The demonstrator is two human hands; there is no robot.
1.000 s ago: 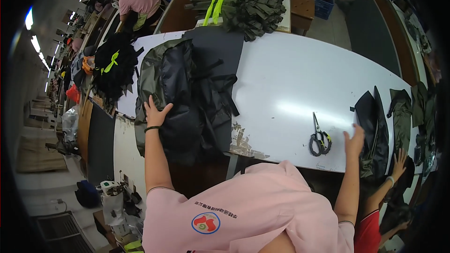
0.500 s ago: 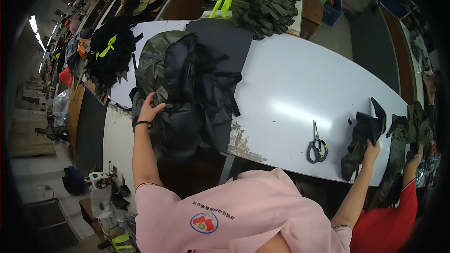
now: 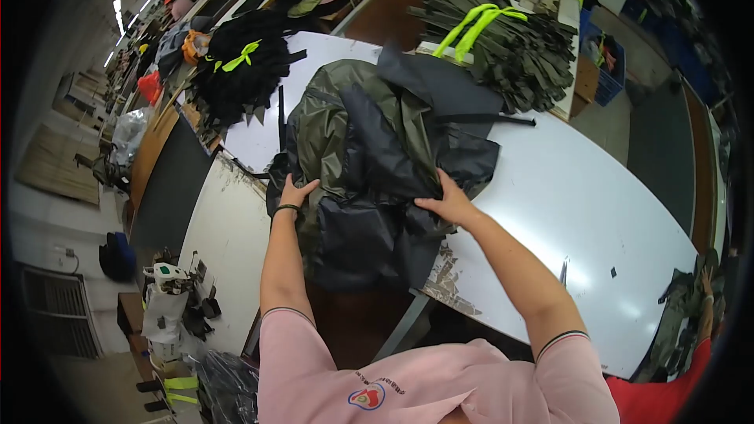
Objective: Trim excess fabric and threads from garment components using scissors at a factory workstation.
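Observation:
A bag-like sewn piece of olive and black coated fabric (image 3: 365, 137) lies crumpled on the white table, its loose straps sticking out at the sides. My left hand (image 3: 294, 193) grips its left edge, thumb on top and some fingers hidden in the folds. On the right side, my right hand (image 3: 452, 202) holds the same bag, thumb pointing inward. Which layer each hand pinches is hard to make out. Only a blade of the scissors (image 3: 564, 268) shows beside my right forearm, which hides the rest.
Black strips tied with a yellow-green band (image 3: 236, 67) lie at the far left. A bundle of olive strips (image 3: 518, 51) sits at the back. The white table (image 3: 581, 188) extends right, where a person's red sleeve (image 3: 667, 389) and hand are near dark fabric (image 3: 671, 314).
My right hand has come from the table's right end, where it held a dark fabric piece, to the bag's right side. The bag's upper folds have shifted, and the view has turned.

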